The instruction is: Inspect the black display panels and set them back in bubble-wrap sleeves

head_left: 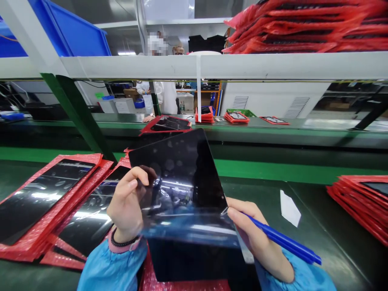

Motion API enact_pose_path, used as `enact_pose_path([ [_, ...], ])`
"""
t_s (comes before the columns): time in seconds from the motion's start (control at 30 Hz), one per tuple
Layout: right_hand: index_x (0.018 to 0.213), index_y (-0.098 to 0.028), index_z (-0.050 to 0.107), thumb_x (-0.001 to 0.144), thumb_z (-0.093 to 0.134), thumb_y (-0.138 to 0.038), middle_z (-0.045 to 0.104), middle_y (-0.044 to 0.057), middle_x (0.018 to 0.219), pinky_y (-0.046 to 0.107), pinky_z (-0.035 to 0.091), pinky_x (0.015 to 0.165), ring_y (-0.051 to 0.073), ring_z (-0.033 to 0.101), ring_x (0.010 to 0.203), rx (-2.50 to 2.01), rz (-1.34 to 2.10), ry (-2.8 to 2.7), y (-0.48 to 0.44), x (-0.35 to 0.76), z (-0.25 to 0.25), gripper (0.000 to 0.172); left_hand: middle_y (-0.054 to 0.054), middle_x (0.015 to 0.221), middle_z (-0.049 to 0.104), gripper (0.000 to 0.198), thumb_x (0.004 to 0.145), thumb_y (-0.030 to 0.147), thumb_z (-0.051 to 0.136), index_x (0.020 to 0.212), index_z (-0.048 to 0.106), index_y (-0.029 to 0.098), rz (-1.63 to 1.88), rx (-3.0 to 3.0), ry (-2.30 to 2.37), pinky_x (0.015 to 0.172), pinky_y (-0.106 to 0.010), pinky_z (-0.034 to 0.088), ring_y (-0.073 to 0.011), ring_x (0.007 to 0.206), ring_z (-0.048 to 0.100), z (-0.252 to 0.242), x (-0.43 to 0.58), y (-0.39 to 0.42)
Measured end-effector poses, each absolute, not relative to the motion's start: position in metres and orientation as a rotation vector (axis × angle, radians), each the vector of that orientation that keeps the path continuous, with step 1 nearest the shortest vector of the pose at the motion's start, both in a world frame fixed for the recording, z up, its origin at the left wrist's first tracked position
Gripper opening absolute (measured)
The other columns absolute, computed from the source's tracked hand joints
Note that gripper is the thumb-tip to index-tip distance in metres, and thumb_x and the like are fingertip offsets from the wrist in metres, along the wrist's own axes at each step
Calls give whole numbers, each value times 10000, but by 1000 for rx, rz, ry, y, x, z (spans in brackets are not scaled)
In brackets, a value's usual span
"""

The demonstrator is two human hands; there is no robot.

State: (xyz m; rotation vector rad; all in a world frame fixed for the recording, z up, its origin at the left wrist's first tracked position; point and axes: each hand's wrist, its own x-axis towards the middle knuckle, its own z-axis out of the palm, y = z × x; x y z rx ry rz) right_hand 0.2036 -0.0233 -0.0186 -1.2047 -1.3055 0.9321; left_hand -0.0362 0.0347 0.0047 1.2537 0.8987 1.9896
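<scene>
I hold a glossy black glass panel (182, 178) tilted up in front of me, over a dark workbench. My left hand (127, 206) grips its left edge, thumb on the front face. My right hand (257, 234) is closed on the panel's lower right corner, and a blue pen (285, 242) sticks out of the same hand to the right. Below the panel lies another dark panel on red bubble wrap (182, 285).
Black panels in red bubble bags (45, 202) lie stacked at my left. More red bags (363, 202) lie at the right edge and on the overhead shelf (303, 28). A white slip (289, 208) rests on the bench. A person in white stands beyond the far conveyor (242, 129).
</scene>
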Motion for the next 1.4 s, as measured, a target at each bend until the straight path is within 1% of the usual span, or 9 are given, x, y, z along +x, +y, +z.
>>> enact_pose_path([
  [0.2,759,-197,663,864,613,-417,604,1,670,257,492,618,162,565,645,-932,1045,-1697,-17,198,3,249,-68,567,566,222,650,334,546,509,611,174,1903,1258,672,583,-297,417,-202,640,549,10,-28,26],
  [0.37,872,-215,642,817,696,-293,665,-21,748,212,523,640,150,642,693,-859,1126,-1648,-16,191,4,110,-58,523,519,206,635,318,558,493,597,175,1918,1231,691,586,-305,429,-223,669,569,10,-26,26],
  [0.57,1373,-332,428,804,743,-259,688,30,1154,267,606,772,196,733,885,-812,1082,-1593,-17,189,-16,654,-52,570,588,188,637,276,547,488,615,184,1951,1312,661,530,-298,410,-193,591,572,4,-27,26],
  [0.67,1526,-361,66,799,753,-229,282,100,1582,412,523,992,290,485,1326,-762,550,-1698,-12,191,-26,1009,-36,535,570,185,648,257,554,491,629,193,2025,1387,633,562,-301,435,-198,608,592,-4,-29,29],
  [0.77,1534,-315,-45,812,723,-151,-5,51,1629,536,327,1130,297,114,1480,-630,13,-1907,-7,197,-30,1067,-29,499,588,180,650,242,547,514,658,202,2052,1507,624,563,-289,451,-197,592,606,-10,-30,32],
  [0.87,1544,-261,43,797,685,-92,208,76,1598,589,289,1133,292,64,1478,-577,-158,-2045,-7,201,-28,1000,-14,438,581,189,644,225,545,522,688,207,2091,1630,626,508,-277,457,-172,463,564,-10,-28,31],
  [0.97,1528,-232,141,755,646,-74,463,114,1481,580,410,1066,322,122,1472,-622,-95,-2022,-13,200,-25,936,-2,410,587,206,642,194,539,506,692,213,2128,1714,652,447,-264,452,-149,366,518,-7,-24,28],
  [1.13,1399,-274,367,746,615,13,701,66,1191,508,525,977,273,434,1364,-599,-147,-1726,-13,198,-31,755,15,444,619,217,641,101,533,528,674,222,2069,1854,687,490,-223,482,-150,459,614,-12,-21,24],
  [1.4,1145,-340,486,786,567,20,756,-32,742,504,523,862,240,585,1028,-614,-130,-1465,-9,203,-35,515,38,467,636,245,677,57,486,607,656,218,1907,2089,567,477,-195,482,-107,392,582,-13,-17,13],
])
